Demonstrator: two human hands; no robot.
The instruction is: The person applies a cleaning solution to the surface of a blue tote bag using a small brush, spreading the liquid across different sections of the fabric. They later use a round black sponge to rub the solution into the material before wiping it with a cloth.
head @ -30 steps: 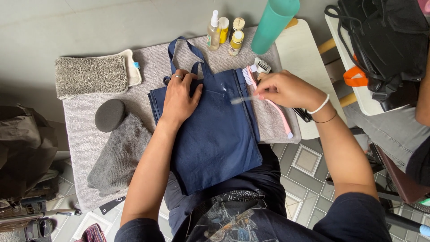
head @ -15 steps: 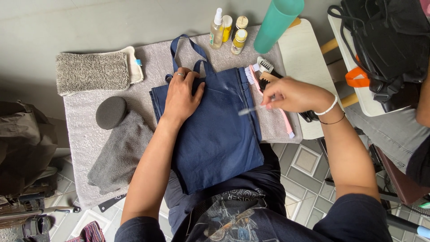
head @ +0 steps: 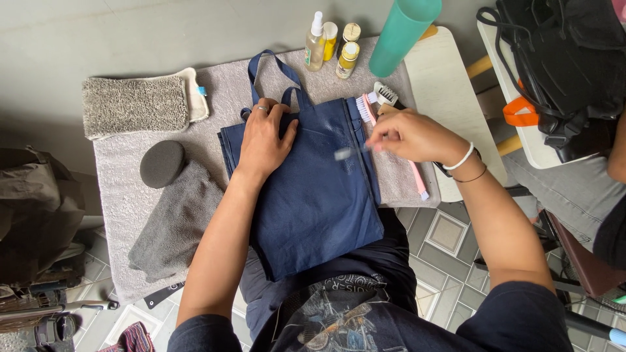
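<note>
Bottles [head: 329, 44], green cup [head: 402, 29] crowd past the fingertips; brushes [head: 376, 101] probably touching right hand [head: 412, 135]; bag [head: 306, 189] open between hands.

A small cleaning workstation at home or in a workshop. A grey towel [head: 117, 195] covers the table [head: 450, 85]; bottles [head: 331, 42], brushes [head: 381, 98] and tiled floor [head: 450, 254] show it.

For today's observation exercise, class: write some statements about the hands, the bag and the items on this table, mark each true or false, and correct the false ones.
1. The left hand lies flat on the navy tote bag. True.
2. The right hand holds a pair of scissors. False: it holds a small brush, blurred, over the bag.
3. The teal cup lies tipped over. False: it stands upright.
4. A round dark sponge lies left of the bag. True.
5. Small bottles stand beyond the bag. True.
</note>
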